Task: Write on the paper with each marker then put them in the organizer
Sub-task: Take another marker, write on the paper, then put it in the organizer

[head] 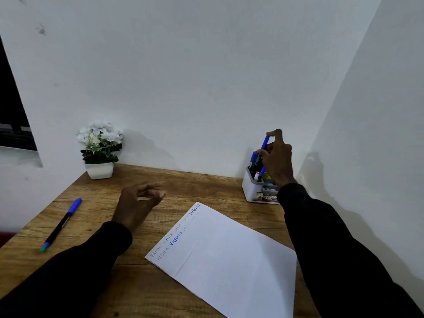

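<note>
A white sheet of paper (pixel 229 255) lies tilted on the wooden desk (pixel 195 184), with several handwritten words along its upper left edge. At the back right stands a white organizer (pixel 252 191) holding several markers. My right hand (pixel 277 161) is over it, fingers closed on a blue marker (pixel 265 143) that stands upright with its lower end inside the organizer. My left hand (pixel 137 203) hovers over the desk left of the paper, fingers apart and holding nothing. One marker with a blue cap and black body (pixel 60 224) lies on the desk at the far left.
A small white pot of white flowers (pixel 99 148) stands at the back left against the wall. White walls close the desk in at the back and right. A dark window opening (pixel 11 115) is on the left.
</note>
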